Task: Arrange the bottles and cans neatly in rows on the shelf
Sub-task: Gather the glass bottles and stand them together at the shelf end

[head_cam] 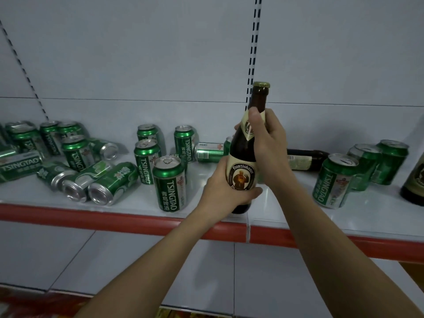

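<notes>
Hands first: your left hand [226,187] is wrapped around the lower body of the brown bottle [245,157], fingers curled over the bottom of its cream label, and your right hand [267,138] grips the shoulder and neck, covering most of the neck label. You hold the bottle close to upright, tilted a little, at the front of the white shelf [142,198]; its base sits behind your left wrist, so whether it touches the shelf cannot be told. Green cans [169,183] are scattered along the shelf, some standing, some on their sides with silver bottoms toward you. The far-left cans are cut off by the frame edge and blurred. Behind your right forearm a dark bottle [307,159] lies on its side, only its middle and one end showing. A lying can [208,152] is partly hidden behind the held bottle. At the right edge another bottle [415,182] is cropped, showing only its lower part. Three cans [335,180] stand in a line beside it
</notes>
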